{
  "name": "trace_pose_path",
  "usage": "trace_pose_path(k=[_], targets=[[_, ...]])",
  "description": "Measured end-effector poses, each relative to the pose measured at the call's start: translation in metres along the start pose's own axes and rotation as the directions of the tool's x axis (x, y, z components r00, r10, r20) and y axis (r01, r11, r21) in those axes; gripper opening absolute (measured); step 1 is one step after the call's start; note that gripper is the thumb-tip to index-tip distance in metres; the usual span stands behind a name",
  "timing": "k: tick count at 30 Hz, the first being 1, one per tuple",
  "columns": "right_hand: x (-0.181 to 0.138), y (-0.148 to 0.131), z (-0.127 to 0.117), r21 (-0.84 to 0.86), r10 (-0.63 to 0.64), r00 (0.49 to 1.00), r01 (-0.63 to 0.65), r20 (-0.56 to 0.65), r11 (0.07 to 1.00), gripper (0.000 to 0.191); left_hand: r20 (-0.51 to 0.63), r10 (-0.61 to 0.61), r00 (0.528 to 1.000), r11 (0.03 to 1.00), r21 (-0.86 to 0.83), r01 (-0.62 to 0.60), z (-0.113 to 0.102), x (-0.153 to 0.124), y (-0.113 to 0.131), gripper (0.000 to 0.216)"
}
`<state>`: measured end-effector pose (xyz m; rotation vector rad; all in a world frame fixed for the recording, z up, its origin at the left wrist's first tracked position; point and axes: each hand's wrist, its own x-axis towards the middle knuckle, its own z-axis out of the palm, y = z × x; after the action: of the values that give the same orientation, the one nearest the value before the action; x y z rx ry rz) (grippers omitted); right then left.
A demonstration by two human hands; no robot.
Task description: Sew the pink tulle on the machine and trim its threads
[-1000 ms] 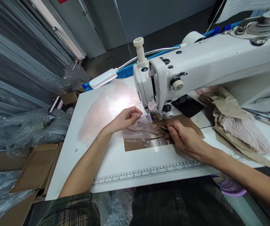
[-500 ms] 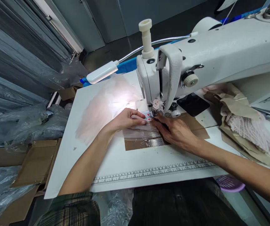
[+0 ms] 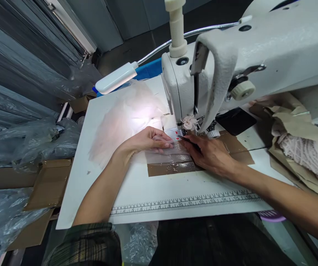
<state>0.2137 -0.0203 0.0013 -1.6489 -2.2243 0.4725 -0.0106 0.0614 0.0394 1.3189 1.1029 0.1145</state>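
Fabric (image 3: 122,123) pinched between left fingers (image 3: 159,143), dark tool (image 3: 188,140) gripped in right fingers (image 3: 194,156), partly hidden

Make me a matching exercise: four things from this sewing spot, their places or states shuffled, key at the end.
1. Left hand
2. Dark pointed tool
3. White lamp
4. Purple basket

A. On a flexible metal neck
B. Partly hidden below the table edge
C. In the right hand
D. Pinching sheer fabric

Pairs: 1-D, 2-C, 3-A, 4-B
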Motion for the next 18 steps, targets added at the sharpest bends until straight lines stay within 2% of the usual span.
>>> trace_pose_path(k=[14,18], targets=[[-0.0030,-0.0020,-0.0023,0.070,-0.010,1.000,0.010,-0.001,0.998,0.028,-0.068,-0.004,0.998,0.995,-0.105,-0.003,0.0089,0.0010,-0.0025,0.040],[-0.0046,-0.0014,-0.0018,0.047,-0.030,0.998,0.028,0.050,0.999,0.023,-0.082,0.009,0.997,0.994,-0.105,-0.018,0.0106,0.0002,-0.0038,0.040]])
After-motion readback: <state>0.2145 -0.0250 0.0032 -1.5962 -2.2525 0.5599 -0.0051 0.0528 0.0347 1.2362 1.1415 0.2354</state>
